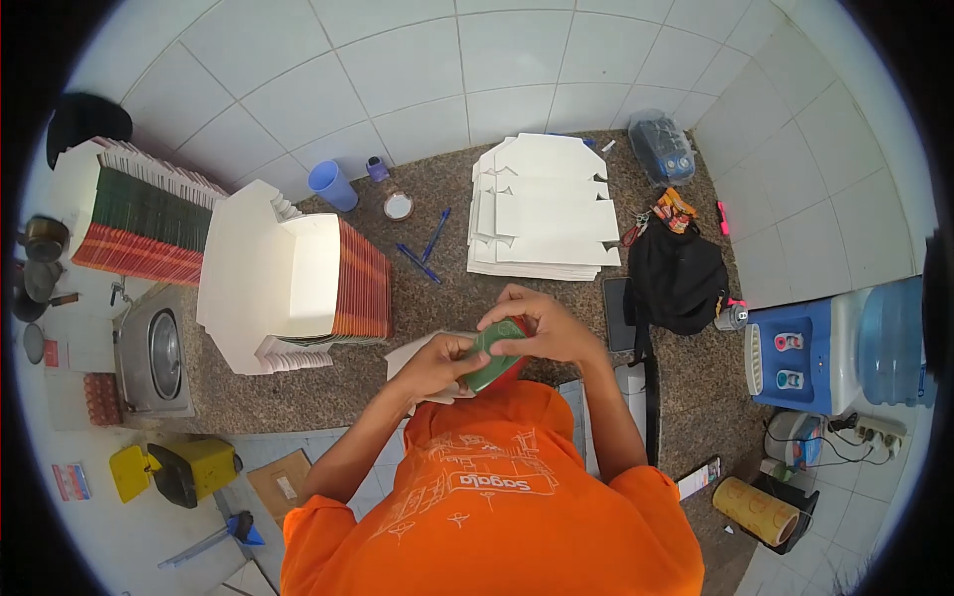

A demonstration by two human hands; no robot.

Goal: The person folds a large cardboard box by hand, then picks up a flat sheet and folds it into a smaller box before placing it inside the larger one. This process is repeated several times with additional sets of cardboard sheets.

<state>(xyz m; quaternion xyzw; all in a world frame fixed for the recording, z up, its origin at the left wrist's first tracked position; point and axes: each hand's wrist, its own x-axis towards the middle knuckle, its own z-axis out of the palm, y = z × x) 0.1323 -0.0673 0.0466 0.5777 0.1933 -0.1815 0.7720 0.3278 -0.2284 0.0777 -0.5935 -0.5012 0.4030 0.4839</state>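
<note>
While both hands are on it: the green-and-red carton piece [489, 370] is in front of your body, at the front edge of the counter [437, 298].
Left hand [435, 366]: it pinches the piece at its left side, thumb on the green face.
Right hand [547, 330]: it grips the upper right part, with thumb and fingers over the folded border.
Weight and stiffness: you may judge it light, of thin card, rather stiff along a fold but easy to bend or crease at a flap.
Surface: the green face looks smooth, so it could slide a little under dry fingers.
Where to hold: better take it close to the fold lines, with soft pressure; a free corner would be crushed more easily.
Stacks: nested cartons [363, 283] stand toward the left end of the counter; white flat blanks [552, 214] lie near the back edge, right of the middle.
Writing: "Sagala" can be read on the orange shirt [556, 541]. On the green face you have some faint marks, too small to read.
Brands: on the water dispenser [795, 353] you cannot make out any name.
</note>
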